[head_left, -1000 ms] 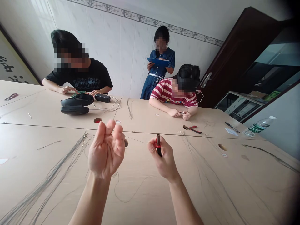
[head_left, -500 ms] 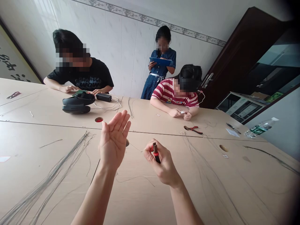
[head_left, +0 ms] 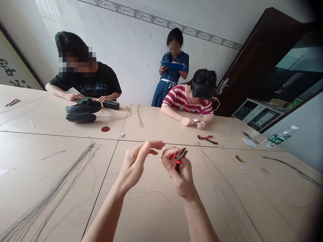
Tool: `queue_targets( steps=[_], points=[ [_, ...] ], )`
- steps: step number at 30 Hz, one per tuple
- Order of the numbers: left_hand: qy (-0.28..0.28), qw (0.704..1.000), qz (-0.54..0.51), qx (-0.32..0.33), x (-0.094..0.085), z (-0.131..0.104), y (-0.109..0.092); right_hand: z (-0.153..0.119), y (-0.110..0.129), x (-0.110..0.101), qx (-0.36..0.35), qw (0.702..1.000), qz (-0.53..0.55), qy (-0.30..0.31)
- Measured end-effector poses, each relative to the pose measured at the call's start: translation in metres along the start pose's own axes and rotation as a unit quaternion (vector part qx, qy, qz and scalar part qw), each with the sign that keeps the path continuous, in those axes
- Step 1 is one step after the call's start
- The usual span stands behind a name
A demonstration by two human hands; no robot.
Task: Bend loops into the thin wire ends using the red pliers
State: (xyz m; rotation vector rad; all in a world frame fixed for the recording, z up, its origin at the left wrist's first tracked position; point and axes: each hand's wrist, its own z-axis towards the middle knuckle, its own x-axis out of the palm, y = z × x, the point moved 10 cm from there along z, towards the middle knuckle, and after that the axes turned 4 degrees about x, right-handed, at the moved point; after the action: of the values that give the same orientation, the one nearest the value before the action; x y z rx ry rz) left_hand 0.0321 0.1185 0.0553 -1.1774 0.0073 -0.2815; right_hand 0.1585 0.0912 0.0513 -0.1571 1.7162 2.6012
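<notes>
My right hand [head_left: 182, 179] is closed around a pair of cutting pliers [head_left: 181, 154] with red and black handles, the dark jaws apart and pointing up and right. A thin strand seems to show at its fingertips, too fine to be sure. My left hand [head_left: 135, 163] is raised just left of it, fingers stretched out toward the right hand and nothing seen in them; its palm is mostly turned from view. Under both hands a single thin wire [head_left: 151, 191] lies curved on the table [head_left: 141, 218].
A bundle of thin wires [head_left: 73, 168] lies at left, more wires [head_left: 224, 188] at right. Further back are red-handled pliers [head_left: 208, 138], a water bottle [head_left: 280, 137], a pen [head_left: 249, 137] and a black headset [head_left: 82, 112]. Two people sit opposite; another stands with a blue clipboard [head_left: 173, 65].
My left hand has turned from palm-up and upright to fingers pointing right, closer to my right hand. My right hand has rotated, so the pliers' jaws now tilt rightward and show apart.
</notes>
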Motion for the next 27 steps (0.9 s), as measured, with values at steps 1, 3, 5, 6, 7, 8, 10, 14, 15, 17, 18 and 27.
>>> queue_targets(
  steps=[1, 3, 5, 6, 7, 8, 10, 14, 15, 17, 18, 27],
  points=[
    [0.014, 0.999, 0.039, 0.005, -0.0002, -0.0013, -0.0029, 0.0001, 0.0012, -0.0016, -0.004, 1.000, -0.005, -0.006],
    [0.036, 0.995, 0.096, 0.008, -0.0017, -0.0033, -0.0065, 0.0003, 0.0031, -0.0034, -0.011, 1.000, -0.014, -0.010],
    [0.052, 0.991, 0.122, -0.005, -0.0032, -0.0047, -0.0055, 0.0004, 0.0041, -0.0039, -0.015, 1.000, -0.015, -0.009],
    [0.056, 0.990, 0.128, -0.013, -0.0038, -0.0052, -0.0044, 0.0004, 0.0042, -0.0039, -0.015, 1.000, -0.014, -0.008],
    [0.058, 0.989, 0.132, -0.019, -0.0041, -0.0055, -0.0032, 0.0004, 0.0041, -0.0037, -0.014, 1.000, -0.012, -0.007],
    [0.058, 0.989, 0.134, -0.024, -0.0043, -0.0057, -0.0022, 0.0003, 0.0038, -0.0036, -0.013, 1.000, -0.010, -0.006],
    [0.058, 0.989, 0.134, -0.027, -0.0036, -0.0057, -0.0011, -0.0001, 0.0029, -0.0035, -0.010, 1.000, -0.006, -0.005],
    [0.054, 0.990, 0.126, -0.020, -0.0020, -0.0045, -0.0022, -0.0011, 0.0000, -0.0021, 0.001, 1.000, 0.002, 0.002],
    [0.051, 0.991, 0.126, -0.015, -0.0021, -0.0040, -0.0034, -0.0013, -0.0010, -0.0015, 0.005, 1.000, 0.004, 0.005],
    [0.046, 0.991, 0.128, -0.005, -0.0017, -0.0036, -0.0055, -0.0014, -0.0019, -0.0006, 0.009, 1.000, 0.005, 0.008],
    [0.045, 0.991, 0.129, 0.000, -0.0013, -0.0036, -0.0063, -0.0013, -0.0018, -0.0006, 0.009, 1.000, 0.005, 0.008],
    [0.048, 0.992, 0.115, -0.013, 0.0048, -0.0052, 0.0021, -0.0008, 0.0004, -0.0050, -0.010, 1.000, 0.016, -0.012]
  ],
)
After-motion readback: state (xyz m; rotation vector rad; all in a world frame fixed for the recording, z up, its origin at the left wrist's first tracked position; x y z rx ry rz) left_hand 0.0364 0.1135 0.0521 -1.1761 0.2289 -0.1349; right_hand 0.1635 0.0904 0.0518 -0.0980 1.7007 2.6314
